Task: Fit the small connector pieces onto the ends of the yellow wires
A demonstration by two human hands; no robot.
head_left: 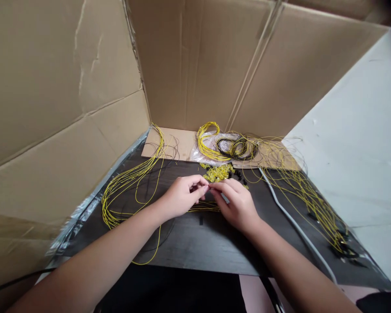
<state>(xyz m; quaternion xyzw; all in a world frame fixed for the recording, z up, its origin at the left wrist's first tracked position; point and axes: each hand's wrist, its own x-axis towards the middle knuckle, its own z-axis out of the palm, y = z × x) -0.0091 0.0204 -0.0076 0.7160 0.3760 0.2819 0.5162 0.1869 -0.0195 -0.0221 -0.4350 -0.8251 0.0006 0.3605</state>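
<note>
My left hand [183, 196] and my right hand [237, 204] meet fingertip to fingertip over the middle of the dark tabletop. Both are closed in a pinch. What lies between the fingertips is too small and too covered to make out. A bundle of thin yellow wires [117, 188] loops round from the left, and part of it runs beneath both hands. Just beyond my fingers is a pile of small clear-yellow plastic pieces [217, 172], with small black pieces [237, 174] beside it.
Coiled yellow wire [202, 143] and a black wire coil [237, 148] rest on clear plastic at the back. Loose yellow wires [308, 195] with dark ends spread along the right side. A grey cable [286, 213] crosses the table. Cardboard walls [208, 65] stand behind and left.
</note>
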